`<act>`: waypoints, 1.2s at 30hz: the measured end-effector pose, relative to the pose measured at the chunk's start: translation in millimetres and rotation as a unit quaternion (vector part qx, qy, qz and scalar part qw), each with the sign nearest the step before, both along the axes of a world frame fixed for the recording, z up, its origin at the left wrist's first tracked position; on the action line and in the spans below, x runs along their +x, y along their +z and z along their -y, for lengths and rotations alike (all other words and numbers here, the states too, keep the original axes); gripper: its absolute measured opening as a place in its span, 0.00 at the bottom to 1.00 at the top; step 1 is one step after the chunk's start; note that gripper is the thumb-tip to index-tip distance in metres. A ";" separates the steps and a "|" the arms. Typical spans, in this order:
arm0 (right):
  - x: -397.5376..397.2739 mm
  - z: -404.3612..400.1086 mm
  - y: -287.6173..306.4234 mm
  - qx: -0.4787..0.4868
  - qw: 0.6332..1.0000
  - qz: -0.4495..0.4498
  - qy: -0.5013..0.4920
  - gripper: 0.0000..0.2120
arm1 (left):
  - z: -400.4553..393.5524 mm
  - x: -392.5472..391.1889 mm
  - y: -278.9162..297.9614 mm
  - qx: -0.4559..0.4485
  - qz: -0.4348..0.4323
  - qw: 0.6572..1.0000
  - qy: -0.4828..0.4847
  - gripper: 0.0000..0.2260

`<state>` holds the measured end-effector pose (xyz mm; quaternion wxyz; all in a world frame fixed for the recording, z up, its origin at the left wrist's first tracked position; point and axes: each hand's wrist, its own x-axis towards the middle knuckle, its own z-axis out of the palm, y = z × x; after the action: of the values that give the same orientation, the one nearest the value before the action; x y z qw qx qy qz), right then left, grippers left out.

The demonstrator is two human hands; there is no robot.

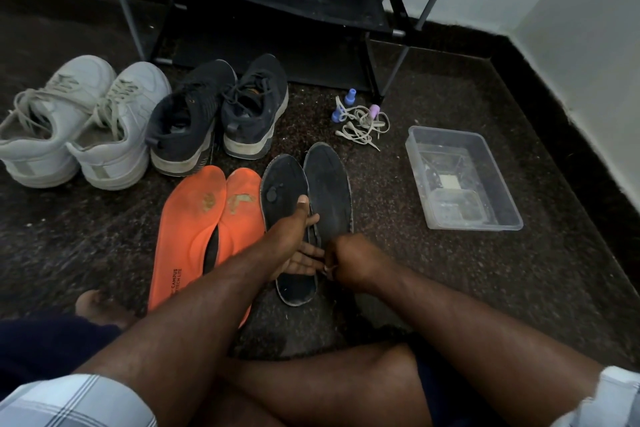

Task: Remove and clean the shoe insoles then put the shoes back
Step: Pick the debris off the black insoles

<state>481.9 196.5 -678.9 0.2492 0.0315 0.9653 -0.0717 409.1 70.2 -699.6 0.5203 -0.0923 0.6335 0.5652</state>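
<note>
Left hand [294, 243] gripping the left black insole [284, 191], thumb on top; right hand [349, 262] curled tight, pinching something small, can't tell what; orange insoles [201, 218] just left

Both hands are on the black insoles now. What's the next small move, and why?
Probably lift the left black insole clear of the floor. The left hand already holds it, thumb on top, and the right hand pinches something small at its edge, too small to identify. The right black insole lies touching it, and the clear tub stands off to the right.
</note>
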 end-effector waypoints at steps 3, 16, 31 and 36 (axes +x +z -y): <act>-1.8 -3.3 0.6 -0.015 1.000 -0.001 0.002 0.10 | 0.0 -0.6 0.0 -0.003 -0.003 1.000 0.000 0.35; -10.8 -23.2 -2.4 0.031 0.997 -0.047 -0.057 0.12 | 0.0 0.5 1.2 -0.006 -0.002 1.000 0.004 0.35; -8.8 -17.4 -3.5 0.054 0.998 -0.031 0.002 0.08 | 1.3 -0.1 4.3 -0.004 -0.001 1.000 -0.002 0.36; -30.8 -31.8 -5.1 0.052 0.993 -0.102 -0.020 0.09 | 0.7 0.4 4.3 -0.005 -0.001 1.000 -0.003 0.36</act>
<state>451.1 228.2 -684.0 0.1463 0.0559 0.9872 -0.0295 409.6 69.5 -695.4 0.5213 -0.0923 0.6370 0.5603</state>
